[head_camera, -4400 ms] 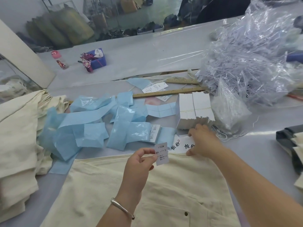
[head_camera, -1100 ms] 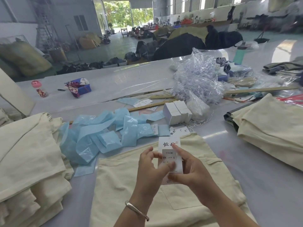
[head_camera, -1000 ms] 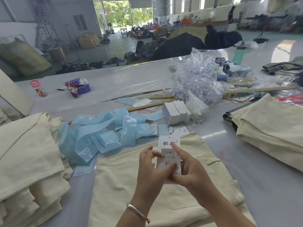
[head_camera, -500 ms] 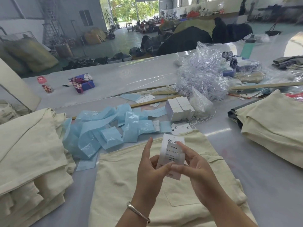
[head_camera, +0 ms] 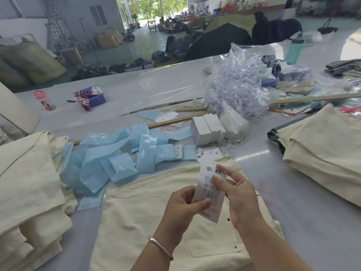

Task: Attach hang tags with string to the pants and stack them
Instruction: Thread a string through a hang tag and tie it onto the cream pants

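Observation:
A cream pair of pants [head_camera: 148,222] lies flat on the table in front of me. Above it I hold a white hang tag [head_camera: 209,194] with black characters at its top and a small size label on its face. My left hand [head_camera: 183,210] grips the tag's lower left edge between thumb and fingers. My right hand [head_camera: 238,196] holds its right side, one finger pressing on the label. More tags [head_camera: 209,153] lie just past the waistband. A block of white tags [head_camera: 207,130] stands behind them, beside a bag of white string [head_camera: 234,126].
Stacks of cream pants sit at the left [head_camera: 25,184] and right [head_camera: 324,153]. Blue plastic wrappers [head_camera: 109,157] are strewn in the middle. A heap of clear plastic loops [head_camera: 236,85], wooden rulers [head_camera: 175,120] and a purple box [head_camera: 93,97] lie farther back.
I picked a large tag off the table and brought it together with the small label over the pants. In the last second the tag tilted and my right finger slid onto its face.

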A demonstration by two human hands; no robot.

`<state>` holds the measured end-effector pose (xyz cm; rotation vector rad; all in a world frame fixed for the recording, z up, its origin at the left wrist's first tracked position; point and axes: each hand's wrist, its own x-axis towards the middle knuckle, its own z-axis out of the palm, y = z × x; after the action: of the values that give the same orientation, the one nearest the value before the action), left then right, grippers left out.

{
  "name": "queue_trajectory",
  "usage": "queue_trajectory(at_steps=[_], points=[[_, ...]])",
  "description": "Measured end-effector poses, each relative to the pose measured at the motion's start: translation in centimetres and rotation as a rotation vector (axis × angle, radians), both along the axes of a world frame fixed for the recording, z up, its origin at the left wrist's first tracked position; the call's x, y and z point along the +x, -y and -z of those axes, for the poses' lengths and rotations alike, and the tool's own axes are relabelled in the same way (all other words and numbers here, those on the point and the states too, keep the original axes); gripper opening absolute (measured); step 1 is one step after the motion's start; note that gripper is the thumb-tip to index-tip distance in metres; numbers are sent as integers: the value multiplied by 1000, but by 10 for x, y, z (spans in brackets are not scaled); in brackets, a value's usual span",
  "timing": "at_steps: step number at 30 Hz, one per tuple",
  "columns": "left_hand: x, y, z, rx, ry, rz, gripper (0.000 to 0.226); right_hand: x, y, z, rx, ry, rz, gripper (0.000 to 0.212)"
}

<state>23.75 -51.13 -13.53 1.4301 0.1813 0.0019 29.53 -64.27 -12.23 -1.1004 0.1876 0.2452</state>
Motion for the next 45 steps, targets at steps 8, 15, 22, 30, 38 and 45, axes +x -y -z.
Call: queue_trajectory(at_steps=[8, 15, 22, 30, 38, 45], points=[[40, 10, 11, 40, -140, 26, 26, 33, 7, 22, -244, 137, -26, 13], [84, 26, 25, 18, -271, -159, 28, 93, 25, 53, -375, 211, -33, 13], [116, 10, 39, 97, -384, -293, 18, 211, 49, 91, -1060, 309, 7, 7], [130, 1, 52, 87, -437, -331, 15, 274, 12, 114, -1467, 250, -333, 22], [130, 4, 50, -107, -422, -386, 11, 276, 10, 117, -1398, 307, -346, 38], [119, 2, 37, -289, -336, -322, 20, 235, 25, 67, -310, 125, -222, 16]])
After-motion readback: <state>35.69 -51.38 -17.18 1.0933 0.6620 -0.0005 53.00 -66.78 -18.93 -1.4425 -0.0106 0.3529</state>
